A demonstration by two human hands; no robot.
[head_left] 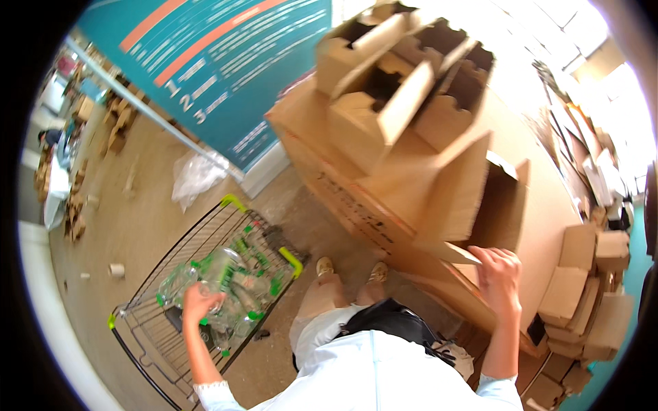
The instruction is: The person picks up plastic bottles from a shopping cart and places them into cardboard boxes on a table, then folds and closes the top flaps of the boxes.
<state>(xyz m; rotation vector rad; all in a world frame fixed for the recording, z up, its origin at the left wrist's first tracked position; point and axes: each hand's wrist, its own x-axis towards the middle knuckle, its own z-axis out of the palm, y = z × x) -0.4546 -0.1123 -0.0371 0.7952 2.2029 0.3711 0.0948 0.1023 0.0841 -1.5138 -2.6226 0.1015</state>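
Observation:
My left hand [201, 301] is over the shopping cart [147, 301], its fingers curled at the lower end of a large clear plastic bottle [225, 266]. The bottle is slightly blurred and looks raised above the others. Beneath it, several clear bottles with green caps [250, 284] lie heaped in the wire basket. My right hand [499, 270] pinches the near flap of an open cardboard box [507, 212]. That box rests, mouth toward me, on a much larger cardboard carton [356, 195]; I cannot see to its bottom.
Several open-topped cardboard boxes [404, 82] stand on the carton's far part. Beyond the cart are a teal sign board [226, 68] and a clear plastic bag [197, 177] on the floor. Stacked cardboard [582, 288] lies at right. A black bag [394, 322] hangs at my waist.

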